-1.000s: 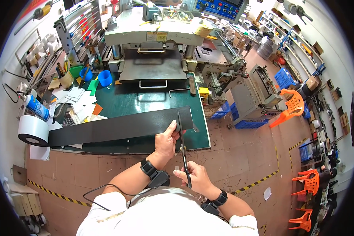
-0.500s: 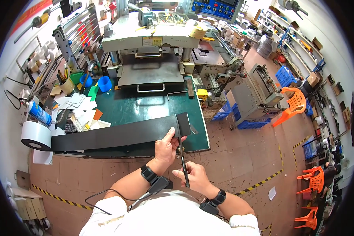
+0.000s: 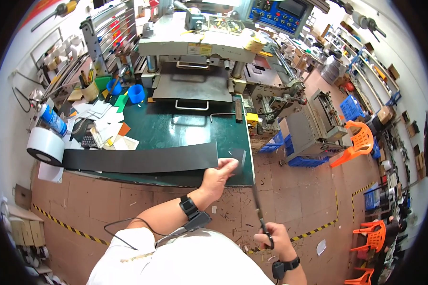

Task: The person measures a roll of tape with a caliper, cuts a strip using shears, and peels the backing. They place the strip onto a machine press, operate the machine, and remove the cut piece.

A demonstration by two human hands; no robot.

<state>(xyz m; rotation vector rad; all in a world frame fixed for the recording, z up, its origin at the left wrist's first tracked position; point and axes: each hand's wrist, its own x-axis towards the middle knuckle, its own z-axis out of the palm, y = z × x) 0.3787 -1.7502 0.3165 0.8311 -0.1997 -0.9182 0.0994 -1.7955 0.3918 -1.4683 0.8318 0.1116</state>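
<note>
A long black strip (image 3: 142,159) runs off a white-sided roll (image 3: 45,145) and lies along the front of the green table, ending in a straight edge beside my left hand. My left hand (image 3: 215,181) is closed, thumb and fingers pinched together at that edge. By its fingertips is a short dark piece of strip (image 3: 237,161), smeared by motion, which seems to be held there. My right hand (image 3: 278,238) grips black-handled scissors (image 3: 258,209) out in front of the table edge. Their blades point up and away, apart from the strip.
Beyond the strip stands a press with a metal plate (image 3: 192,88) and handle on the green table (image 3: 176,126). Loose papers (image 3: 104,126), blue cups (image 3: 136,93) and a spray can (image 3: 52,118) crowd the left. An orange chair (image 3: 356,142) stands at right.
The scissors have come away from the strip, moving right and toward me with my right hand. My left hand has shifted right, and the strip's end piece is now separate.
</note>
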